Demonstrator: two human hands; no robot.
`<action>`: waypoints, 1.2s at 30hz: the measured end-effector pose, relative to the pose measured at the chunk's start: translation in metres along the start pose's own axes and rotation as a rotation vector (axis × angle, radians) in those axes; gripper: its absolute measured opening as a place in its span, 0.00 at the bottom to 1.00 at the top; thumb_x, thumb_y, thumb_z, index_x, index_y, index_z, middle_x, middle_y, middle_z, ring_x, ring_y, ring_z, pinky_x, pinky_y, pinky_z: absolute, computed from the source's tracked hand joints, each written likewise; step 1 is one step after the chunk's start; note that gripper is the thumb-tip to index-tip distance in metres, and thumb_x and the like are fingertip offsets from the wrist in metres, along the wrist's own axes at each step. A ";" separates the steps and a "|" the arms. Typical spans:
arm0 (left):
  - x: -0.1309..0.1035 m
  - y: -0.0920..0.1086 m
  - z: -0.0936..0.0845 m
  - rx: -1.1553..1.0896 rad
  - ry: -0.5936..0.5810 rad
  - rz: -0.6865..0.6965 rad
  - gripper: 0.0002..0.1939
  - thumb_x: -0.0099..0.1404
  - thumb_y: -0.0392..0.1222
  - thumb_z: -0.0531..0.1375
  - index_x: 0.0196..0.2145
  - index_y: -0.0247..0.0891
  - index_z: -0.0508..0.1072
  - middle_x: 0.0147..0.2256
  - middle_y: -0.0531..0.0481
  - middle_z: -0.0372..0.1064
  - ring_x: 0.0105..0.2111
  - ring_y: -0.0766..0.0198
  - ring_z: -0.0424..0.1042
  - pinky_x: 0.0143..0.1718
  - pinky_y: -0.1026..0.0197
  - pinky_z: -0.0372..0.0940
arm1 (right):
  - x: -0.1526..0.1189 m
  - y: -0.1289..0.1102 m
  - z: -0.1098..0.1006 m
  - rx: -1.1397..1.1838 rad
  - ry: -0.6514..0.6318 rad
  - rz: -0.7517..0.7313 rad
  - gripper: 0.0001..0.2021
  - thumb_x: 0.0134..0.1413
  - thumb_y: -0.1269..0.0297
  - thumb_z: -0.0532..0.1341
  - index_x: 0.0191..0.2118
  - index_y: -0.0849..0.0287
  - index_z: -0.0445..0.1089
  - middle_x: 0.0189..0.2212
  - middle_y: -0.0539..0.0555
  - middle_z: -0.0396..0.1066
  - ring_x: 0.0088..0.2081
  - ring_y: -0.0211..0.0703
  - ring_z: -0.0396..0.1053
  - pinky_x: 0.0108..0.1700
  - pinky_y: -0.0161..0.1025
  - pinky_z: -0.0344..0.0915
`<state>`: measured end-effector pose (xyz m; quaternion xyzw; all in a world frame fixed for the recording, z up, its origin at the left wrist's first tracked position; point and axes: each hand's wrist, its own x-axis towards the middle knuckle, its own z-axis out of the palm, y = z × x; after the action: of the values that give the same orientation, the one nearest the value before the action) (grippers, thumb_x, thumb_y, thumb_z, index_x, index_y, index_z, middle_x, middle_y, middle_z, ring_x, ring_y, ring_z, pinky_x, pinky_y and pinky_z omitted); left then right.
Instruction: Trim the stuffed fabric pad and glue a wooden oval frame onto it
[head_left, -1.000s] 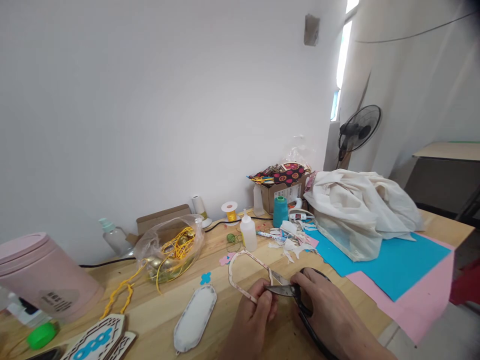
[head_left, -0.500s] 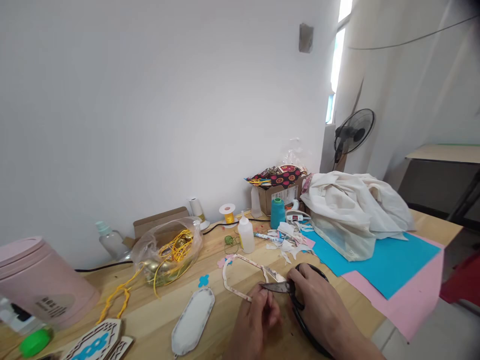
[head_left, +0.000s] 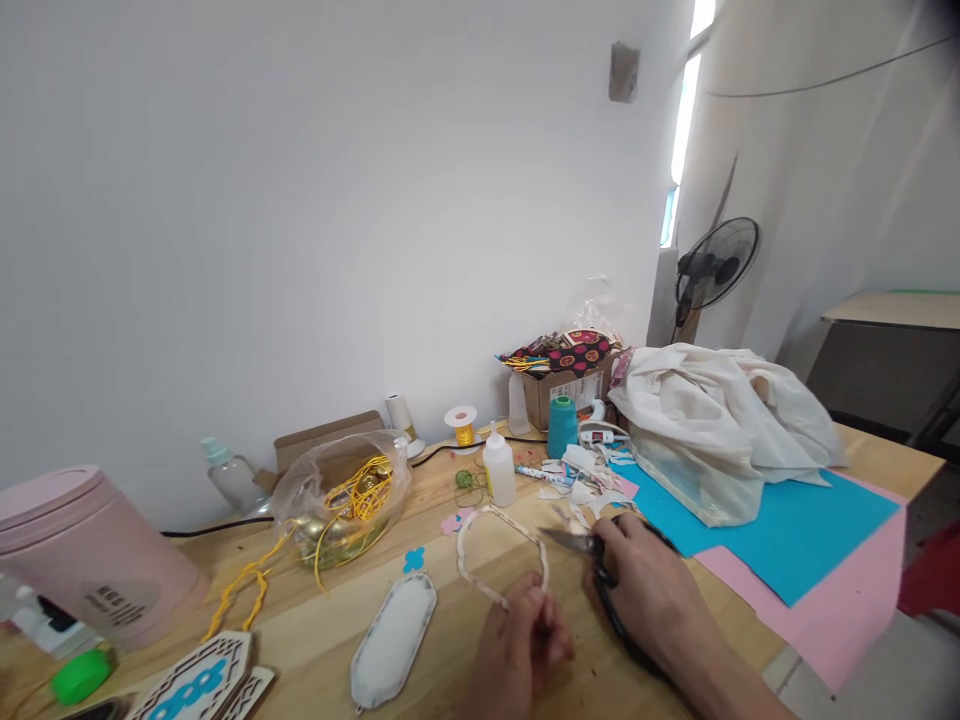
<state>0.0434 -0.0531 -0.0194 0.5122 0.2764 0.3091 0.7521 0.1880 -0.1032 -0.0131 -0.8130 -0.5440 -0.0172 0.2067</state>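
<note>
While the left fingers (head_left: 529,598) pinch the frame (head_left: 460,552), the right fingers (head_left: 616,541) grip the scissors (head_left: 576,541), now off its rim; bare bench (head_left: 577,645) separates both hands.

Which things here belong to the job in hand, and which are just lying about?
In use:
- scissors, in the right hand
- thin frame, in the left hand

Probably just lying about:
- pink tub
- green lid
- teal spool
- fan
</note>
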 end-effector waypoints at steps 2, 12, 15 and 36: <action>0.000 -0.001 0.002 0.021 -0.009 -0.006 0.15 0.57 0.48 0.49 0.17 0.40 0.57 0.13 0.59 0.53 0.17 0.69 0.52 0.25 0.63 0.52 | 0.004 0.007 -0.001 0.021 0.038 0.043 0.09 0.43 0.71 0.54 0.35 0.57 0.65 0.32 0.56 0.64 0.33 0.49 0.64 0.30 0.38 0.57; 0.002 0.004 -0.004 0.026 -0.066 -0.042 0.15 0.54 0.47 0.49 0.15 0.40 0.55 0.12 0.60 0.46 0.15 0.70 0.46 0.20 0.63 0.46 | 0.006 -0.022 -0.014 1.070 -0.132 0.015 0.13 0.45 0.60 0.58 0.39 0.58 0.64 0.25 0.48 0.64 0.27 0.39 0.63 0.30 0.35 0.60; 0.003 0.005 -0.006 0.058 -0.118 -0.029 0.15 0.52 0.47 0.52 0.13 0.40 0.55 0.12 0.60 0.45 0.14 0.71 0.45 0.19 0.63 0.43 | 0.010 -0.032 -0.019 1.275 -0.226 0.052 0.14 0.39 0.64 0.62 0.37 0.59 0.65 0.21 0.44 0.62 0.24 0.35 0.60 0.26 0.33 0.56; 0.004 0.006 -0.005 -0.023 -0.073 0.022 0.16 0.59 0.46 0.49 0.16 0.40 0.56 0.13 0.59 0.52 0.17 0.69 0.50 0.25 0.62 0.52 | -0.002 -0.006 -0.005 0.331 -0.035 -0.261 0.18 0.35 0.77 0.54 0.37 0.58 0.64 0.34 0.54 0.60 0.38 0.46 0.58 0.37 0.39 0.56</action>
<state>0.0411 -0.0457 -0.0155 0.5174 0.2393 0.3017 0.7643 0.1823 -0.1049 -0.0070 -0.6909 -0.6435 0.0600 0.3240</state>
